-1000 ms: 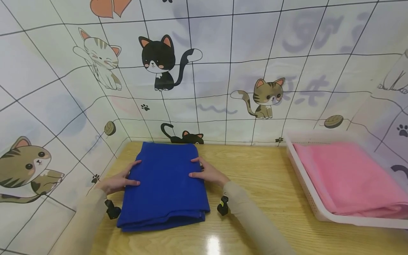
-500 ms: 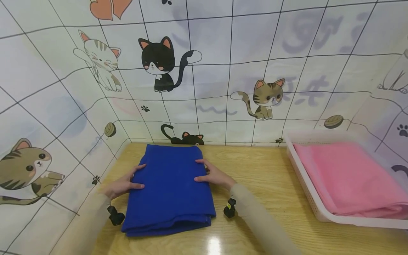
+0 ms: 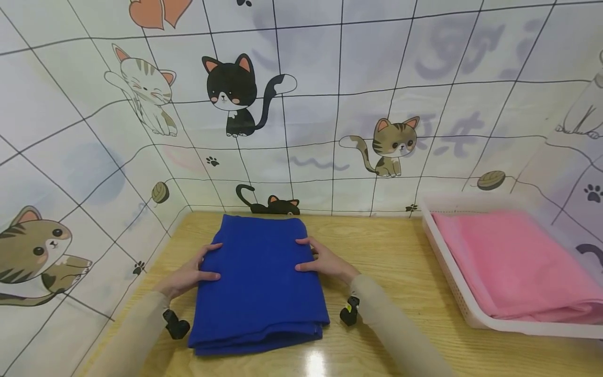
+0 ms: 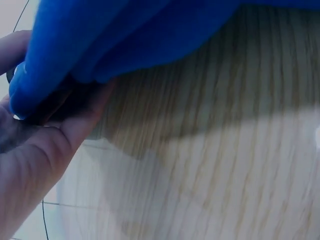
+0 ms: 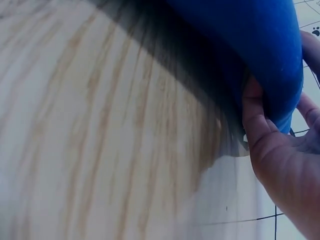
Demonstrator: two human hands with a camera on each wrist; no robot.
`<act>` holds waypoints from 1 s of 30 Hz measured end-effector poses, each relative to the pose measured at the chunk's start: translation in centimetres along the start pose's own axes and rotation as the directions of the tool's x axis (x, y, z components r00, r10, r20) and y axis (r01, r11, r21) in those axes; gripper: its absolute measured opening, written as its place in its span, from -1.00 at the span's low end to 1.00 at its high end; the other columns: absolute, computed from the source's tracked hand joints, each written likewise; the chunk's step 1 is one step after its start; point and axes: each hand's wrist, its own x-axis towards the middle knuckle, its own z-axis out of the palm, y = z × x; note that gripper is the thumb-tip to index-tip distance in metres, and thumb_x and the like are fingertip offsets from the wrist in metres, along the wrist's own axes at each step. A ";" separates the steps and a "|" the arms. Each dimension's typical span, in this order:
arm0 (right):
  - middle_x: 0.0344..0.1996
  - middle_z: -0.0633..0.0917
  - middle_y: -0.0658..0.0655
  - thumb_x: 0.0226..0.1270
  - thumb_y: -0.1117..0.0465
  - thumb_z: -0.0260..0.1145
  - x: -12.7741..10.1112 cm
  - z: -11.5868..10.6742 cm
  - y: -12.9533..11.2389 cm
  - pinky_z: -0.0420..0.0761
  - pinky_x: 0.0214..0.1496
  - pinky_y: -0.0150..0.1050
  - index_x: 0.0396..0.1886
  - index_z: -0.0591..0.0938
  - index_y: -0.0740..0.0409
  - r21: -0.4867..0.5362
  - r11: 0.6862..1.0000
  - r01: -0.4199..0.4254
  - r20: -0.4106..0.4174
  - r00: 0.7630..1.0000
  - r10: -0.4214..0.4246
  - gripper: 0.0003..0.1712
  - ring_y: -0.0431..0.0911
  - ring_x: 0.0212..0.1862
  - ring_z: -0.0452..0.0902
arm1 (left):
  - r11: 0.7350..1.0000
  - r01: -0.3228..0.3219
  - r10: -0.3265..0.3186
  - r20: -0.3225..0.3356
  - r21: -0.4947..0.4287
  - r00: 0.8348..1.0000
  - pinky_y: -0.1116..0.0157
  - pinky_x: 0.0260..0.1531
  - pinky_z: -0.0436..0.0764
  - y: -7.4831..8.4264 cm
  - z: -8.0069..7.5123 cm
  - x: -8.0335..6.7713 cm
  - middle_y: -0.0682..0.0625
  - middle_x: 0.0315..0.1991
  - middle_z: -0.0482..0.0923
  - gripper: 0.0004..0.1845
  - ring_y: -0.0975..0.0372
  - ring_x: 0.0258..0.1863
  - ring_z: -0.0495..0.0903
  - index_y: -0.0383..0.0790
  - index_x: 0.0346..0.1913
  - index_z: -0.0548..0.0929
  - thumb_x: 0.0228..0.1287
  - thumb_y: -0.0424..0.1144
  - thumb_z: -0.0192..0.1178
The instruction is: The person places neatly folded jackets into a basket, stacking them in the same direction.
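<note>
A folded blue cloth (image 3: 261, 277) lies lengthwise between both hands in the head view, its layered edge facing the person. The left hand (image 3: 188, 272) grips its left side, thumb and index finger over the top. Opposite, the right hand (image 3: 330, 262) holds the right side in the same way. In the left wrist view, other fingers of the left hand (image 4: 40, 155) reach beneath the blue fabric (image 4: 115, 35), where their tips are hidden. From the right wrist, fingers of the right hand (image 5: 285, 160) also tuck under the cloth's rounded side (image 5: 265, 55).
A white plastic basket (image 3: 452, 283) stands on the right of the wooden table (image 3: 377, 251), with a folded pink cloth (image 3: 523, 267) in it. A cat-printed wall covering (image 3: 311, 120) rises behind the table and along its left side.
Both hands have moved to the right and slightly toward the person, and the blue cloth has shifted with them. The basket and pink cloth stay in place.
</note>
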 end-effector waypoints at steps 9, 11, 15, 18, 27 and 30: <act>0.42 0.14 0.24 0.20 0.12 0.45 -0.8 -1.3 0.6 0.34 0.24 0.11 0.43 0.28 -0.10 0.031 0.999 -0.019 0.004 1.000 0.019 -0.17 0.19 0.37 0.10 | 0.999 -0.007 0.007 -0.007 -0.033 1.000 -0.13 0.21 0.30 0.3 1.5 0.6 -0.33 0.48 -0.37 -0.06 -0.29 0.38 -0.07 -0.05 0.52 -0.06 0.22 -0.39 0.29; 0.41 0.14 0.25 0.19 0.13 0.46 -0.9 -1.6 0.6 0.35 0.23 0.10 0.43 0.28 -0.11 0.031 0.999 -0.024 -0.003 1.000 0.024 -0.17 0.19 0.37 0.10 | 0.999 -0.012 0.011 -0.007 -0.039 1.000 -0.10 0.21 0.31 0.4 1.8 0.8 -0.32 0.48 -0.34 -0.07 -0.27 0.39 -0.06 -0.04 0.52 -0.05 0.22 -0.39 0.29; 0.40 0.15 0.27 0.19 0.14 0.46 -1.3 -2.1 0.5 0.37 0.21 0.12 0.43 0.28 -0.08 0.026 1.000 -0.013 -0.013 1.000 0.014 -0.16 0.23 0.36 0.11 | 0.999 -0.030 0.030 -0.011 -0.028 1.000 -0.09 0.20 0.33 0.7 2.4 1.1 -0.32 0.48 -0.30 -0.09 -0.26 0.39 -0.04 -0.04 0.52 -0.03 0.24 -0.36 0.29; 0.39 0.16 0.30 0.21 0.14 0.44 -1.6 -2.4 0.3 0.38 0.20 0.14 0.44 0.25 -0.07 0.020 1.000 -0.005 -0.008 1.000 0.005 -0.16 0.27 0.34 0.15 | 0.999 -0.041 0.041 -0.013 -0.020 0.999 -0.10 0.21 0.31 0.8 2.6 1.3 -0.31 0.48 -0.28 -0.11 -0.26 0.39 -0.03 -0.03 0.52 -0.01 0.26 -0.34 0.28; 0.40 0.13 0.32 0.24 0.15 0.42 -2.4 -3.2 0.0 0.40 0.17 0.16 0.45 0.20 -0.10 0.018 1.000 -0.001 -0.007 1.000 0.001 -0.15 0.30 0.34 0.15 | 0.997 -0.042 0.043 0.009 -0.057 0.999 -0.08 0.20 0.34 1.1 3.7 1.7 -0.31 0.47 -0.26 -0.10 -0.25 0.38 0.00 0.00 0.53 -0.04 0.27 -0.34 0.27; 0.40 0.13 0.34 0.25 0.15 0.41 -2.8 -3.5 -0.1 0.42 0.15 0.16 0.45 0.19 -0.10 0.016 1.000 0.000 -0.010 1.000 0.000 -0.15 0.32 0.33 0.15 | 0.997 -0.047 0.047 0.008 -0.057 0.999 -0.08 0.20 0.33 1.3 4.1 1.9 -0.30 0.47 -0.26 -0.11 -0.25 0.38 0.00 0.01 0.52 -0.03 0.28 -0.34 0.27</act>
